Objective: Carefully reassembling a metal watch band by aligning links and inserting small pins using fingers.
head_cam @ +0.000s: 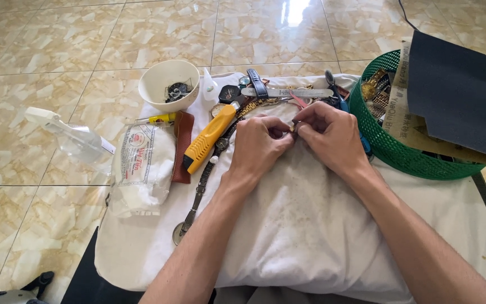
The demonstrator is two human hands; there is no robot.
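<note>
White cushion (310,225) | left hand (258,143), right hand (330,135) together pinching small metal piece (292,128) between fingertips

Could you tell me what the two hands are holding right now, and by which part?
Left hand and right hand pinch a tiny metallic piece between their fingertips; it is too small to identify.
</note>
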